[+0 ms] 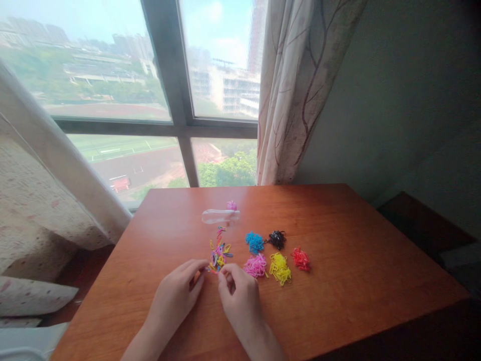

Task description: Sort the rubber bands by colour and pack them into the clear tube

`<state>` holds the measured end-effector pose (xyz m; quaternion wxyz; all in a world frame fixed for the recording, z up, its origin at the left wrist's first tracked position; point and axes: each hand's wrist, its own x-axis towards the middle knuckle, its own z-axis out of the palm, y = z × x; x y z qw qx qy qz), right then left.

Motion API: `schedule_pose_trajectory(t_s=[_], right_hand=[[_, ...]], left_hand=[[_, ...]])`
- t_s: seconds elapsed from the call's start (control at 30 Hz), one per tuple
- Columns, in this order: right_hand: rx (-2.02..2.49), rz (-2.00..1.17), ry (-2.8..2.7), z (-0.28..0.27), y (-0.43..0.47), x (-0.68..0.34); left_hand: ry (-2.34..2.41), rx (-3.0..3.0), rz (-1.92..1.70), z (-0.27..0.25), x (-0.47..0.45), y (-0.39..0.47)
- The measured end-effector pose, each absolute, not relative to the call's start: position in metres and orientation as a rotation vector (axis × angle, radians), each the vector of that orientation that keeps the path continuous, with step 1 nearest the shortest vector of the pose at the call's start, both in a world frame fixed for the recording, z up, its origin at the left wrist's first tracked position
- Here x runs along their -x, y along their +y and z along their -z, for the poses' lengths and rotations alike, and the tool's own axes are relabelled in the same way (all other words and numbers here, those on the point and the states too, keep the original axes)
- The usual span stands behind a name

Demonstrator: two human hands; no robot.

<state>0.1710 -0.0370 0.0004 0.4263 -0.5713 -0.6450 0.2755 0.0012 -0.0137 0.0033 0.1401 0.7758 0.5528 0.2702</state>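
A loose heap of mixed-colour rubber bands (218,256) lies on the table in front of me. At its near left edge is my left hand (180,286), thumb and forefinger curled together at the bands; what they pinch is too small to make out. My right hand (240,291) is closed in a pinch at the near side of the heap, where a pinkish band meets its fingertips. Sorted by colour, the bands to the right form a blue pile (254,242), a black pile (277,239), a pink pile (255,265), a yellow pile (280,268) and a red pile (301,259).
A clear plastic bag or sleeve (220,216) lies behind the mixed heap, with a small purple-pink object (232,205) touching it. The brown wooden table (356,260) reaches a window (221,90) at the back. Curtains (289,90) hang on both sides.
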Motion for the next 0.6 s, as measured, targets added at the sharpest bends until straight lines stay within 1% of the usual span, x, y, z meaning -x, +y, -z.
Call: schedule_pose_trajectory(t_s=[0.47,0.6], right_hand=[[1.351,-0.812,-1.562,-0.0039,-0.0377,-0.1718],[1.327,-0.862,-1.55,-0.0034,-0.0378,-0.1723]], left_hand=[[1.584,-2.18,-0.739,-0.0012,-0.0039,-0.0158],[1.464,-2.164,-0.714,-0.006,-0.0075,-0.0161]])
